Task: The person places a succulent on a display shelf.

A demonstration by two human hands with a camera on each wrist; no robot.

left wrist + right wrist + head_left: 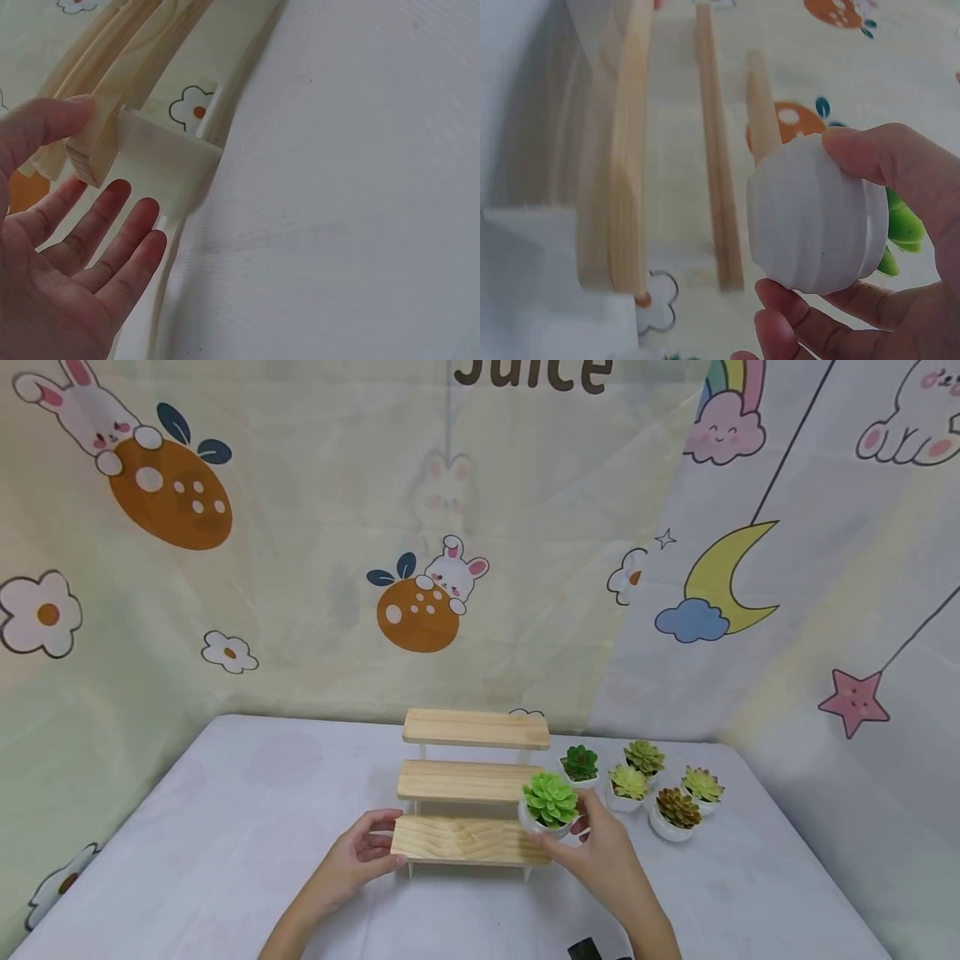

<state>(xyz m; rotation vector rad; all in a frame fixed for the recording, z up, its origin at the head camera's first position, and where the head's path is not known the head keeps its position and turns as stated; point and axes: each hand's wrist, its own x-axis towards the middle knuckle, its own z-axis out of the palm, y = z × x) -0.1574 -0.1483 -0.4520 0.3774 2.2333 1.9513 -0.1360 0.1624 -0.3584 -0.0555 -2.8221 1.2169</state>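
Note:
A three-tier wooden display stand [471, 842] with white supports stands on the table. My left hand [360, 853] is at the left end of its lowest board, thumb and index finger on either side of that end. In the left wrist view the other fingers [112, 251] spread loosely beside the white support [169, 154]. My right hand [603, 852] grips a bright green potted succulent [551, 800] by its white pot, over the right end of the lowest board. The right wrist view shows the ribbed pot [814, 217] between thumb and fingers, apart from the boards.
Right of the stand are several other potted succulents: a dark green one [580, 763], a brownish one [678, 808] and pale green ones [628, 782]. A white cloth covers the table [247, 827]. Behind it hangs a printed curtain [315, 568]. A small black object [584, 949] lies near the front.

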